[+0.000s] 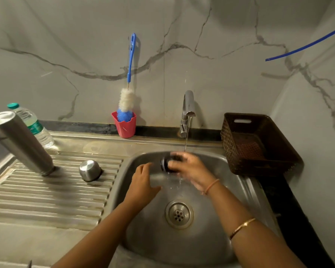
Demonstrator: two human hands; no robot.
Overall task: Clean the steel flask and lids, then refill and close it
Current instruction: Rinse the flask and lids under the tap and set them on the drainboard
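The steel flask [19,142] stands upside down on the ribbed drainboard at the left. A small steel cup lid [89,170] sits upside down on the drainboard to its right. Over the sink basin [211,238], my right hand [191,169] grips a dark round inner lid [165,163] under the thin stream running from the tap [188,111]. My left hand [143,182] hovers just left of the lid with relaxed fingers and holds nothing.
A blue bottle brush [127,99] stands in a red cup [125,125] against the wall. A plastic water bottle [34,126] is behind the flask. A brown basket [257,144] sits right of the sink. The drain [179,214] lies below my hands.
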